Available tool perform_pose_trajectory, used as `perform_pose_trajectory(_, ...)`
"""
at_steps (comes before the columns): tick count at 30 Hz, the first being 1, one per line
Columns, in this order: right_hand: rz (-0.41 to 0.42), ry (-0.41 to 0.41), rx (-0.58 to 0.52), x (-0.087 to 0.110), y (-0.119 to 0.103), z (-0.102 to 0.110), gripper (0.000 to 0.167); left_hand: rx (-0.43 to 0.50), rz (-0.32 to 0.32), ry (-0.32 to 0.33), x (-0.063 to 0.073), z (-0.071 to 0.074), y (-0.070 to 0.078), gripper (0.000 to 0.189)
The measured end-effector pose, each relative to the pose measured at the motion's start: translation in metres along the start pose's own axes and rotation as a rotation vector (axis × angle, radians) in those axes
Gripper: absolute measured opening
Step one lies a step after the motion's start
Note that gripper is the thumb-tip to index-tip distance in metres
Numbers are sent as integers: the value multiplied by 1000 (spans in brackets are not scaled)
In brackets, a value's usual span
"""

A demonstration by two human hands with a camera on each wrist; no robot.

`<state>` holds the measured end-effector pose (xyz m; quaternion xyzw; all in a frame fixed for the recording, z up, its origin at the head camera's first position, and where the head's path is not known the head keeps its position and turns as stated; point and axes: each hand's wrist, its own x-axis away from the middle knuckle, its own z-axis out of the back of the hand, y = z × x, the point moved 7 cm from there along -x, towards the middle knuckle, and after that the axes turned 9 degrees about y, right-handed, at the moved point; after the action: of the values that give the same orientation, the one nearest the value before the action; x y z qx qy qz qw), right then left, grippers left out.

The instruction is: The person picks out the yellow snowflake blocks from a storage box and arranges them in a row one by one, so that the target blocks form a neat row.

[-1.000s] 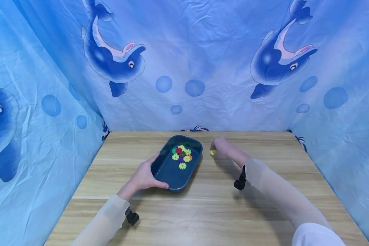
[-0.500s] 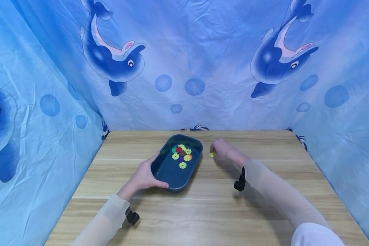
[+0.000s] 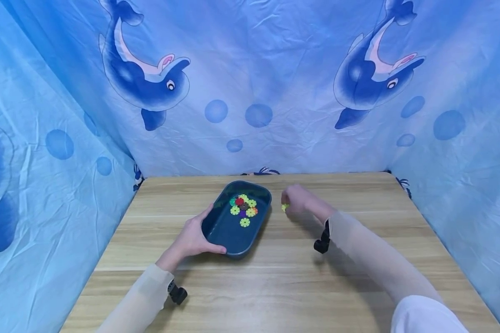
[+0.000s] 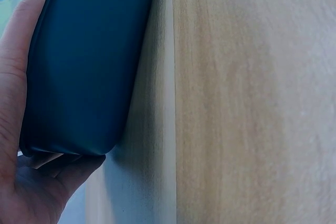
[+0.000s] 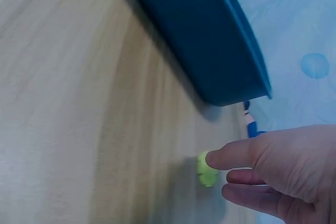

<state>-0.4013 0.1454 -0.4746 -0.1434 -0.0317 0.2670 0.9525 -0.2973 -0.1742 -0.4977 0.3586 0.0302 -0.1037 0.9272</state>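
Observation:
A dark blue plastic tub point(image 3: 221, 231) stands on the table. Its left near corner is gripped by my left hand point(image 3: 193, 238), the thumb along the near rim and the fingers on the left side. Inside lie several flower-shaped plastic discs point(image 3: 244, 222), mostly yellow, with red, green, brown, orange and purple ones bunched toward the far end. To the right of the tub, my right hand point(image 3: 296, 199) pinches a yellow notched disc point(image 5: 207, 170) at its fingertips, low over the table. Part of that disc is hidden behind the thumb.
The wooden tabletop point(image 3: 275, 296) runs back to a blue curtain point(image 3: 300, 134) printed with dolphins, which also hangs at both sides. Black wrist cameras point(image 3: 322, 240) sit on both forearms.
The whole head view has shifted slightly. The yellow disc at my right fingertips has tipped and shifted a little; my left hand and the tub stay in place.

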Motion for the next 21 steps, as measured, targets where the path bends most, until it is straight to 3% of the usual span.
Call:
perform_pose_trajectory(6,-41,100,-33,-13,-8,27,32,6,1,6,1,1,0,142)
perform_pose_trajectory(12,26,192,-33,-30,-51,49,29,6,8,8,1,2,-1,141)
perform_pose_trajectory(16,104,170,-7,-40,-82,45,26,2,-4,11,0,1,0,141)
perform_pose_trajectory(21,183,72,6,-45,-109,27,25,8,-14,6,-1,0,1,141)
